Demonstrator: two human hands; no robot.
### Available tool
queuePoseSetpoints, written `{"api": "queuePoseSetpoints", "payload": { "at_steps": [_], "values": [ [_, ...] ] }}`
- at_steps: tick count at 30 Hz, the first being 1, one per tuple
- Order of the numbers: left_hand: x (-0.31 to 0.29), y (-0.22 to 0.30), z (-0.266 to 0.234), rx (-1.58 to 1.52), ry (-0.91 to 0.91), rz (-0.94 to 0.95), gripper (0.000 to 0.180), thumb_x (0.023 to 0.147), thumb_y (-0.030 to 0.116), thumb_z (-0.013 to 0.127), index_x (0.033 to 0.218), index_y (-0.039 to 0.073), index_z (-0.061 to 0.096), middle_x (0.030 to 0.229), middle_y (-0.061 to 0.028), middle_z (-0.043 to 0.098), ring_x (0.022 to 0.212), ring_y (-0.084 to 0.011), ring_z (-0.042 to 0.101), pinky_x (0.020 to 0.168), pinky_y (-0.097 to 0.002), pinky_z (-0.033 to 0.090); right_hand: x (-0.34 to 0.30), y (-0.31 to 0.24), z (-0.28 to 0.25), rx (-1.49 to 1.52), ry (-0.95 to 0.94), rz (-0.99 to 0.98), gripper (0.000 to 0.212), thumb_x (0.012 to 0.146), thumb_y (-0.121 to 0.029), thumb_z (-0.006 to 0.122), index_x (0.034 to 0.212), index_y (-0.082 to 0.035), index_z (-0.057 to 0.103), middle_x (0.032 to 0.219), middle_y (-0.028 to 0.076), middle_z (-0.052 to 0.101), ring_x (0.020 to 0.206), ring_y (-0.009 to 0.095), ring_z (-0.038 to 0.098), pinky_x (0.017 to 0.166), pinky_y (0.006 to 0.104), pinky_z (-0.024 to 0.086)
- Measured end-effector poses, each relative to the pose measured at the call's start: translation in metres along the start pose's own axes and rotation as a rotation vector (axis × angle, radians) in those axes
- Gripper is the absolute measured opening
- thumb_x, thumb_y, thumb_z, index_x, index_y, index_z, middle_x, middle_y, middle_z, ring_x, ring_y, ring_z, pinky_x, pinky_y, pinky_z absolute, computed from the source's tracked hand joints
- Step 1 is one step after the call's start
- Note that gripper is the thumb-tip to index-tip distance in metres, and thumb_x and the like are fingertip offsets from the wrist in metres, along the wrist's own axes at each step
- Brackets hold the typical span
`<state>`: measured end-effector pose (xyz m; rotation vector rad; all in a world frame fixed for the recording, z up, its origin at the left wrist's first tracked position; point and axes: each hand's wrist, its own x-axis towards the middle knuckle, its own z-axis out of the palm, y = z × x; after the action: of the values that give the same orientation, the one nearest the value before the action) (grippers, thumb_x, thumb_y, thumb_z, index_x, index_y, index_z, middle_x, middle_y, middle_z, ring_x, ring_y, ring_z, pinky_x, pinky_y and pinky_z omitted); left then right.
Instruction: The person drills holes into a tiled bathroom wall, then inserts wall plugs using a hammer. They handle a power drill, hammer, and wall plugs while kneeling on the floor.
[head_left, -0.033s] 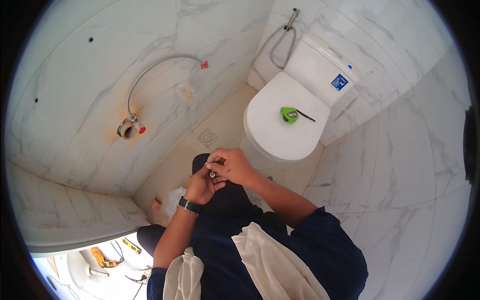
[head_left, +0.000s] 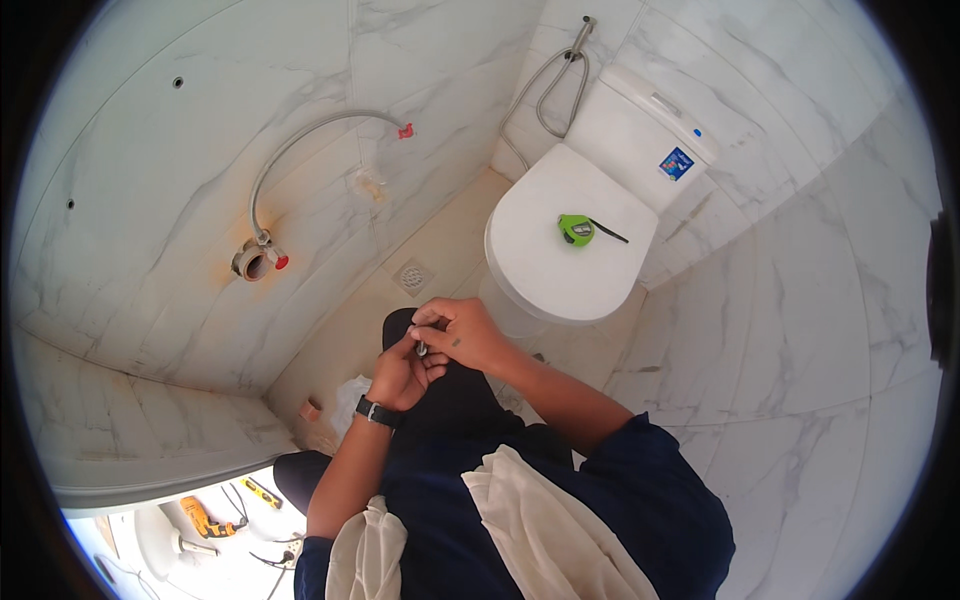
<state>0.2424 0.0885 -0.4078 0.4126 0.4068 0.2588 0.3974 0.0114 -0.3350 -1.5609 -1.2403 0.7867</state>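
Note:
Both my hands meet over my dark-trousered knee. Between them is a small silvery metal bolt point(head_left: 422, 349), its round end showing below the fingertips. My right hand point(head_left: 463, 330) comes in from the right with thumb and fingers pinched at the bolt's upper part. Under it, my left hand point(head_left: 402, 370) is curled, thumb raised to the same spot and lower fingers bent beneath the bolt. The bolt's upper part is hidden by my fingers, so its exact kind is unclear. A black watch point(head_left: 380, 411) sits on my left wrist.
A white toilet point(head_left: 570, 280) with a green tape measure point(head_left: 576, 230) on its lid stands ahead right. Left, a braided hose point(head_left: 262, 180) and pipe stub point(head_left: 250, 262) come off the marbled wall. A floor drain point(head_left: 412, 277) lies ahead; an orange drill point(head_left: 205, 517) lies lower left.
The whole view has shifted very slightly. Both hands keep the same hold around the bolt.

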Motion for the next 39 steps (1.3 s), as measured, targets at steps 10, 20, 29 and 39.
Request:
{"api": "queuePoseSetpoints", "payload": {
  "at_steps": [10, 20, 29, 39],
  "values": [
    [-0.004, -0.001, -0.007, 0.116, 0.147, 0.058, 0.036, 0.107, 0.028, 0.057, 0.131, 0.001, 0.059, 0.090, 0.0002, 0.063, 0.079, -0.0130, 0.060, 0.072, -0.0296, 0.054, 0.051, 0.077, -0.191, -1.264, 0.583, 0.215, 0.083, 0.090, -0.057, 0.069, 0.153, -0.010, 0.043, 0.152, 0.020, 0.046, 0.139, 0.042, 0.043, 0.109, 0.0634, 0.038],
    [-0.011, 0.016, -0.020, 0.129, 0.244, 0.083, 0.027, 0.108, 0.025, 0.056, 0.120, 0.002, 0.065, 0.088, 0.0000, 0.062, 0.078, -0.0137, 0.062, 0.072, -0.0312, 0.055, -0.013, 0.075, -0.208, -1.237, 0.360, 0.094, 0.059, 0.082, -0.055, 0.075, 0.114, -0.006, 0.067, 0.107, 0.015, 0.065, 0.102, 0.035, 0.060, 0.089, 0.0513, 0.041],
    [-0.004, 0.023, -0.015, 0.147, 0.255, 0.038, 0.025, 0.108, 0.023, 0.054, 0.117, 0.001, 0.064, 0.086, -0.0003, 0.057, 0.074, -0.0132, 0.055, 0.068, -0.0302, 0.050, -0.069, 0.066, -0.145, -1.465, 0.230, 0.049, 0.070, 0.062, -0.051, 0.090, 0.113, -0.009, 0.067, 0.110, 0.012, 0.059, 0.109, 0.033, 0.055, 0.103, 0.0604, 0.035],
    [-0.007, 0.027, -0.027, 0.171, 0.316, 0.026, 0.024, 0.107, 0.023, 0.054, 0.117, 0.002, 0.060, 0.086, -0.0009, 0.054, 0.073, -0.0136, 0.050, 0.067, -0.0302, 0.045, -0.074, -0.028, -0.221, -1.373, 0.579, -0.234, 0.070, 0.060, -0.050, 0.089, 0.111, -0.007, 0.069, 0.109, 0.012, 0.064, 0.106, 0.033, 0.058, 0.102, 0.0538, 0.038]
  ]
}}
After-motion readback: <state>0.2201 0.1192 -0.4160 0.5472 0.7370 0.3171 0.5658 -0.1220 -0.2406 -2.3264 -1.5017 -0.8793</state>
